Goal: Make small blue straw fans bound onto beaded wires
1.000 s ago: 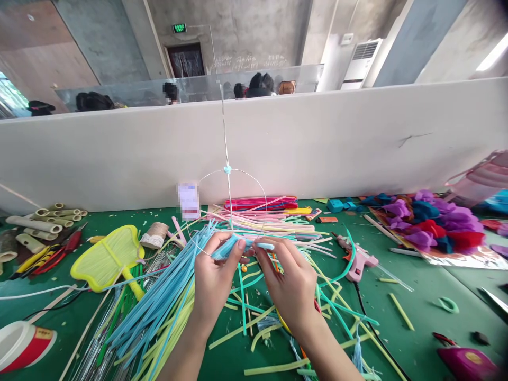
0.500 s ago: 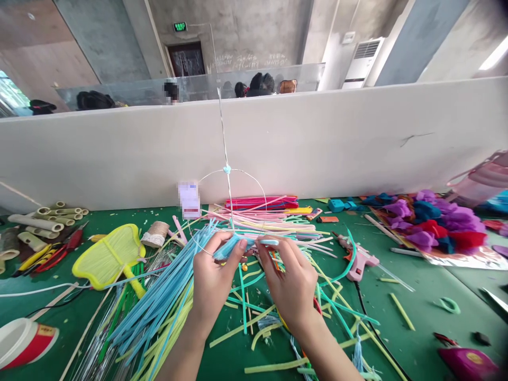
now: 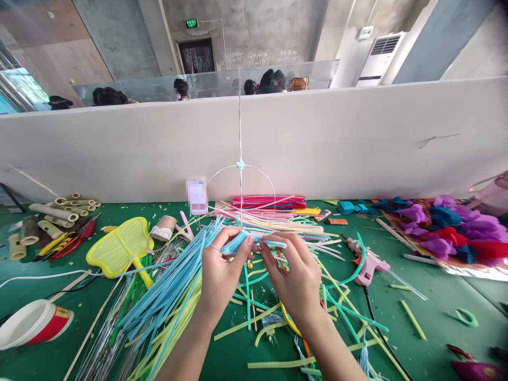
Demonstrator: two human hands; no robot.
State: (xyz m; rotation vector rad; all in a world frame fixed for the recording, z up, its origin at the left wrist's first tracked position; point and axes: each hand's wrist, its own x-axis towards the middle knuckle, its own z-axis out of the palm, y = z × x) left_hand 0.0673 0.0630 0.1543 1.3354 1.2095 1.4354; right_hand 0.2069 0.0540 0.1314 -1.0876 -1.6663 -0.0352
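My left hand (image 3: 218, 280) pinches a light blue pipe cleaner piece between thumb and fingers, at the lower part of a thin wire hoop (image 3: 266, 177). Close beside it, my right hand (image 3: 297, 283) grips the free end of a light blue pipe cleaner (image 3: 277, 244), which sticks out over the fingers. The fingertips hide how the pieces meet. From the hoop's top, a straight wire (image 3: 239, 121) rises upright, with a small blue tuft (image 3: 240, 165) where they cross. A bundle of blue pipe cleaners (image 3: 170, 280) lies beside my left forearm.
Left are a yellow fan-shaped net (image 3: 119, 246), a twine spool (image 3: 164, 228), bamboo pieces (image 3: 55, 211), pliers (image 3: 77, 243) and a paper cup (image 3: 35, 324). Right are a pink glue gun (image 3: 369, 263) and colourful petals (image 3: 448, 225). A white partition (image 3: 337, 137) stands behind.
The view has shifted slightly, so everything sits further right. The pipe cleaner end at my right hand now points more outward to the right; both hands keep their grip.
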